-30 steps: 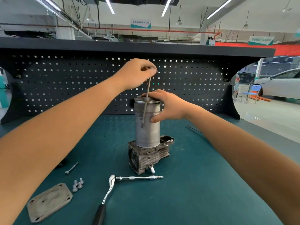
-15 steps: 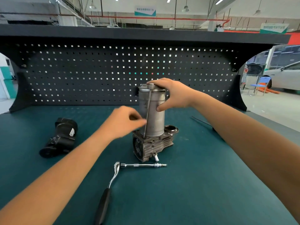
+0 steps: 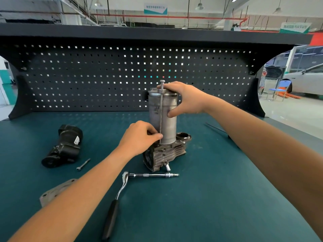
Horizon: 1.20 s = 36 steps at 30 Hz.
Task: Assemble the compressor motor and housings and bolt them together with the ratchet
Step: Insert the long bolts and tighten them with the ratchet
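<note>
Ratchet (image 3: 122, 187) lay free at 6 o'clock of the finned housing (image 3: 164, 155), mid-bench. Left hand (image 3: 139, 137) pinched the long bolt (image 3: 161, 109) low; skewed, I judged, it could cross-thread or topple the upright motor can (image 3: 168, 130), which the right hand (image 3: 185, 98) gripped at its top. Open mat (image 3: 218, 172) lay at 3 o'clock; pegboard (image 3: 104, 75) walled 12.

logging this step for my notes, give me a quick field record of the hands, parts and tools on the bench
motor cylinder: upright on the finned housing
long bolt: runs down the cylinder's front, head above its top rim
left hand: pinches the long bolt's lower end
right hand: grips the motor cylinder's top, thumb on its side
ratchet: lies untouched on the mat, in front of the finned housing
left side of mat: black housing, loose bolt, cover plate partly behind the forearm
</note>
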Motion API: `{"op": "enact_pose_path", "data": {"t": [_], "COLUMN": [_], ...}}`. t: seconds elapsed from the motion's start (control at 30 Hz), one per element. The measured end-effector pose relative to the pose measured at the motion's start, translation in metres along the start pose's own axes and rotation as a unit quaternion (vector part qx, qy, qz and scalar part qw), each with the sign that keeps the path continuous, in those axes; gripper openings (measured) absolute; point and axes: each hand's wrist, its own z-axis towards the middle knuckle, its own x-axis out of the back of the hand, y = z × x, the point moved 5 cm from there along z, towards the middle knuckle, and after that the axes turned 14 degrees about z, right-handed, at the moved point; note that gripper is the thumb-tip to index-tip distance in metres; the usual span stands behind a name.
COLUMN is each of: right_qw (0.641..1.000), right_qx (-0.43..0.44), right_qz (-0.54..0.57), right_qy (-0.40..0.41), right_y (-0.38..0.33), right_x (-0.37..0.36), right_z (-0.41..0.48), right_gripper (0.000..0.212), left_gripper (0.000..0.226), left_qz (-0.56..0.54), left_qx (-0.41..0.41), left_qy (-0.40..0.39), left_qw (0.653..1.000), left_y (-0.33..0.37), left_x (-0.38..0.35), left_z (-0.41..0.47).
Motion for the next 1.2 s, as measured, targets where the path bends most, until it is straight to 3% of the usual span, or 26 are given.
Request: {"op": "enact_pose_path", "data": {"t": [0.37,0.67,0.73,0.8,0.87,0.97,1.07,1.2], "right_qw": [1.000,0.999,0.999,1.000,1.000,1.000,1.000,1.000], "right_qx": [-0.002,-0.005,-0.003,0.002,0.003,0.005,0.007,0.011], "right_qz": [-0.009,0.034,0.032,0.014,0.001,-0.001,0.005,0.006], "right_qy": [-0.003,0.011,0.017,0.018,0.015,0.016,0.021,0.023], "right_y": [0.001,0.003,0.004,0.004,0.003,0.002,0.001,0.001], "right_x": [0.001,0.002,0.002,0.003,0.004,0.005,0.005,0.005], "right_z": [0.000,-0.004,-0.004,-0.003,-0.001,0.000,0.000,0.000], "right_gripper": [0.088,0.100,0.096,0.089,0.087,0.088,0.086,0.085], "left_gripper": [0.014,0.021,0.023,0.027,0.049,0.086,0.086,0.081], "left_qz": [0.018,0.066,0.053,0.001,-0.062,-0.045,0.006,-0.015], "left_qx": [0.004,-0.017,0.002,0.026,-0.007,-0.115,-0.152,-0.151], "left_qy": [-0.016,-0.085,-0.051,0.054,0.137,0.121,0.089,0.112], "left_qw": [1.000,0.994,0.997,0.998,0.989,0.985,0.984,0.982], "left_y": [-0.002,-0.001,-0.009,-0.016,-0.014,0.005,0.013,0.010], "left_x": [-0.007,-0.001,0.009,0.023,0.034,0.041,0.040,0.037], "left_z": [-0.002,0.003,0.007,0.010,0.013,0.027,0.042,0.044]}}
